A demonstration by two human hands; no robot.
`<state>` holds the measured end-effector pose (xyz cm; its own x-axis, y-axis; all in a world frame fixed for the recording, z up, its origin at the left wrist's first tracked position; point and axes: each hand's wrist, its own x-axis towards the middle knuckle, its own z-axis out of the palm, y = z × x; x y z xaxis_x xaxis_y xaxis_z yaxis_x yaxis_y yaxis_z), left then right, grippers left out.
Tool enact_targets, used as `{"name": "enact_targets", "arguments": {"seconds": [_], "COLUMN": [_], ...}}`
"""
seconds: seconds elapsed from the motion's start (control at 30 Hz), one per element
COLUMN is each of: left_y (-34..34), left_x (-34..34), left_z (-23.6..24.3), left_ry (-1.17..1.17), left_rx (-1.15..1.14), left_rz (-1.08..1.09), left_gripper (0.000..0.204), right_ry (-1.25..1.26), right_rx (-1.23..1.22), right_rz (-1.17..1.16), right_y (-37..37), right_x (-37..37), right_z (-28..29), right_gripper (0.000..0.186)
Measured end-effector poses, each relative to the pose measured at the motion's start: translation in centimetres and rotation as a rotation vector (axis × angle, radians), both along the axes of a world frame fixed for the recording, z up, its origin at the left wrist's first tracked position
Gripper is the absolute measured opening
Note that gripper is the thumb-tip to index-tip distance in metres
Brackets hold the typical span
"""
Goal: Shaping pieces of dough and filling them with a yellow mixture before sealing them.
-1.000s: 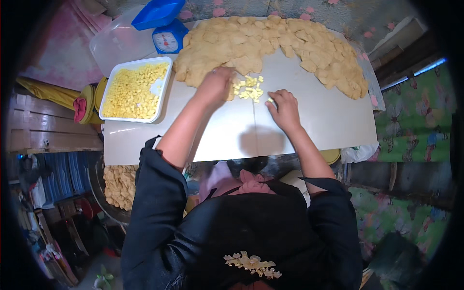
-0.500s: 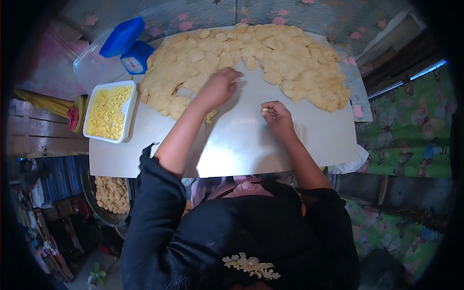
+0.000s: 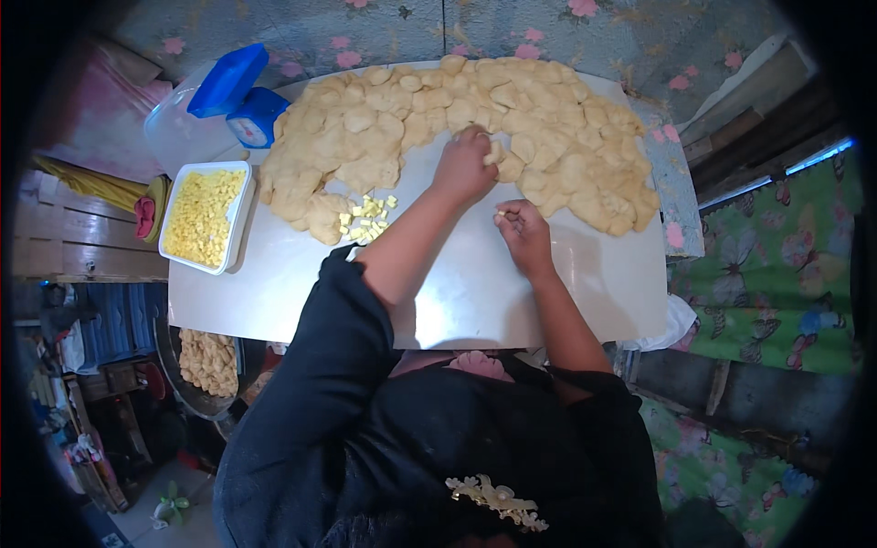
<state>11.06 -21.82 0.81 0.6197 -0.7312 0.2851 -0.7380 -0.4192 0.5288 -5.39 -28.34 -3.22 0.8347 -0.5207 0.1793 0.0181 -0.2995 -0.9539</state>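
1. Dough pieces (image 3: 365,110), pale tan and flattened together, cover the far side of a white table (image 3: 603,292) in a broad arch.

2. The left hand (image 3: 466,166) reaches to the arch's inner edge, its fingers against a small dough piece (image 3: 494,153); whether they grip it, one cannot tell.

3. Well below the arch's middle and apart from the other hand, the right hand (image 3: 525,236) pinches one small yellow cube (image 3: 501,213) between thumb and finger, above the bare tabletop.

4. Loose yellow cubes (image 3: 367,219) lie scattered on the table between the dough's left end and the left forearm.

5. At the table's left edge, a white plastic tray (image 3: 242,196) holds many more such cubes, spread across most of its floor.

6. Behind the tray stands a blue scale (image 3: 260,114) with a tilted blue pan (image 3: 228,80), close beside the dough.

7. Below the table's left corner, a dark round basin (image 3: 195,402) contains lumpy tan pieces (image 3: 208,363).

8. Black sleeves and a gold-coloured floral brooch (image 3: 498,500) show on the worker's clothing.
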Motion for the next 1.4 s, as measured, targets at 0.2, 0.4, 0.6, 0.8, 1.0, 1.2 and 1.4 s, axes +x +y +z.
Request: {"name": "enact_targets", "arguments": {"seconds": [0.2,0.4,0.6,0.8,1.0,1.2,1.4], "left_y": [9.4,16.8,21.7,24.8,25.0,23.0,24.0], "left_x": [-3.7,-7.6,-8.2,-8.3,-9.1,-10.1,-8.2], "left_z": [2.9,5.7,3.3,1.7,2.2,-1.7,0.5], "left_ry": [1.061,1.68,0.997,1.096,0.161,-0.172,0.893], "left_rx": [-0.61,-1.006,-0.49,-0.64,0.201,-0.037,-0.381], "left_rz": [0.092,-0.139,-0.1,0.122,-0.103,-0.047,-0.037], "left_gripper": [0.036,0.051,0.051,0.03,0.022,0.025,0.058], "right_ry": [-0.168,-0.209,0.147,-0.035,0.193,0.313,0.001], "right_rx": [0.545,-0.138,-0.169,-0.062,-0.841,-0.966,0.001], "right_rz": [-0.025,0.229,0.39,0.773,0.015,-0.15,0.341], "right_y": [2.0,7.9,10.7,12.8,1.7,-3.4,8.0], "right_x": [0.7,3.6,4.1,2.6,5.3,7.3,5.7], "right_z": [2.8,7.3,8.7,8.1,5.0,3.1,7.2], "right_gripper": [0.013,0.032,0.025,0.028,0.028,0.03,0.013]}}
